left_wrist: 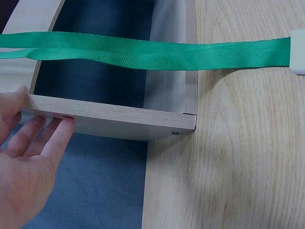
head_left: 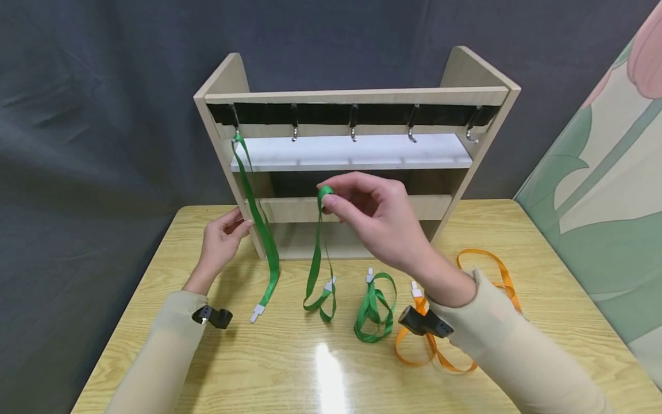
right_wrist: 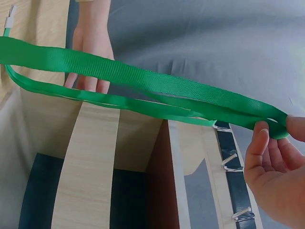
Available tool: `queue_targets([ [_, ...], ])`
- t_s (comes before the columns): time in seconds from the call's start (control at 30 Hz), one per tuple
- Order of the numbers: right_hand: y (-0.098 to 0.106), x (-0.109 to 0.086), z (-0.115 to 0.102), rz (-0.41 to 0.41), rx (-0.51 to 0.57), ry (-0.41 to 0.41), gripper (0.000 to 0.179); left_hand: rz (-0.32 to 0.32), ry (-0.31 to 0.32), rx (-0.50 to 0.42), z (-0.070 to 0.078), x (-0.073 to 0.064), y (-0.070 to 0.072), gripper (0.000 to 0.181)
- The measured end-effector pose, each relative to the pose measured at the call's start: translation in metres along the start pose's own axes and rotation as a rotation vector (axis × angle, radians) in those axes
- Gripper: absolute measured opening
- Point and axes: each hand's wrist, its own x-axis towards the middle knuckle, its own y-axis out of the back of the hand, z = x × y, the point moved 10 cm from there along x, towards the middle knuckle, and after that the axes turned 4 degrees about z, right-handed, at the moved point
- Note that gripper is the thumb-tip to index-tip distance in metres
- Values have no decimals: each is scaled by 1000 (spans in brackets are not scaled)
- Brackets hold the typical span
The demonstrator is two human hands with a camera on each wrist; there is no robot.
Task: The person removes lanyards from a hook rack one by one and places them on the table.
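My right hand point(head_left: 380, 218) pinches the upper end of a green lanyard point(head_left: 314, 267) between thumb and fingers, in front of the wooden shelf. Its strap hangs down in a loop, and its white clip point(head_left: 330, 283) dangles low, near the tabletop. With thumb on one face and fingers on the other, my left hand point(head_left: 219, 244) grips the shelf's left side panel point(left_wrist: 109, 112). Another green lanyard point(head_left: 261, 230) hangs from the leftmost hook point(head_left: 236, 129) close by that hand, its white clip point(head_left: 257, 313) at the bottom.
Several metal hooks line the black strip point(head_left: 323, 114) across the wooden shelf unit point(head_left: 357, 96). On the table point(head_left: 269, 368) lie a coiled green lanyard point(head_left: 368, 310) and orange lanyards point(head_left: 434, 351), partly hidden by my right forearm. Dark cloth point(head_left: 103, 115) stands behind.
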Motion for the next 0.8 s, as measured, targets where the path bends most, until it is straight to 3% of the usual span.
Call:
queue_targets([
  [0.8,-4,-17,16,-53,-31,-78,16,-9,-5,7,0,0,1,36],
])
